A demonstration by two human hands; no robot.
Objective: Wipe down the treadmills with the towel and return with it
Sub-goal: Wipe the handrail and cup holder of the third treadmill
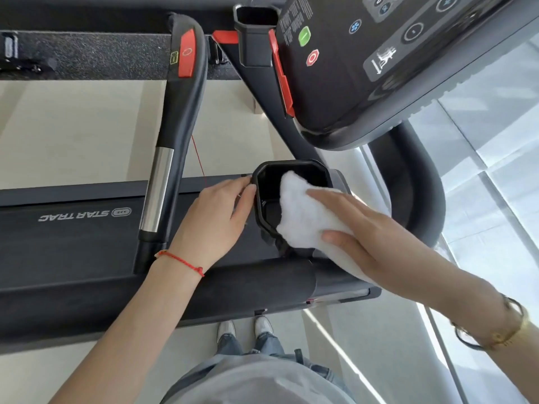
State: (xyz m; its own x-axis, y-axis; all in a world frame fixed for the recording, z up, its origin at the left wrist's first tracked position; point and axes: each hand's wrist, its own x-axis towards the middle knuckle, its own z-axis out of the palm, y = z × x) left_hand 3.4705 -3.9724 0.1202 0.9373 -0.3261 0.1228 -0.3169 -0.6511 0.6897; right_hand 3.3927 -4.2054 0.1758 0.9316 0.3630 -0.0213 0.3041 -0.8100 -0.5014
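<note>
The black plastic cup holder [291, 182] of the dark grey treadmill [87, 246] sits at the centre of the view, an angular open-topped well with a raised rim. Its left rim edge is met by the left hand [215, 220], and its right and near edges are covered by the fluffy white towel [303, 211], which spills over the rim into the well. Past the holder's far edge the black console panel with round buttons [364, 62] overhangs, leaving only a narrow gap between the two. To the left, a black handrail with a chrome sleeve and a red pad [172, 141] slants down toward the running deck, with a strip of pale floor [73, 126] showing between it and the holder. A thick black curved side rail [423, 182] bounds the right, and beyond it lies a glossy light floor. A second, smaller black cup holder [256, 36] sits at the top.

The left hand reaches in from the lower left, palm down, its fingers lightly bent with the tips touching the rim's outer left edge; a thin red string bracelet [180, 260] circles the wrist. The right hand [370, 228] comes in from the lower right, fingers long and nearly straight, laid flat on top of the towel and pressing it against the holder's rim, thumb alongside the cloth's near edge. A gold bangle [504, 330] sits on the right wrist
</note>
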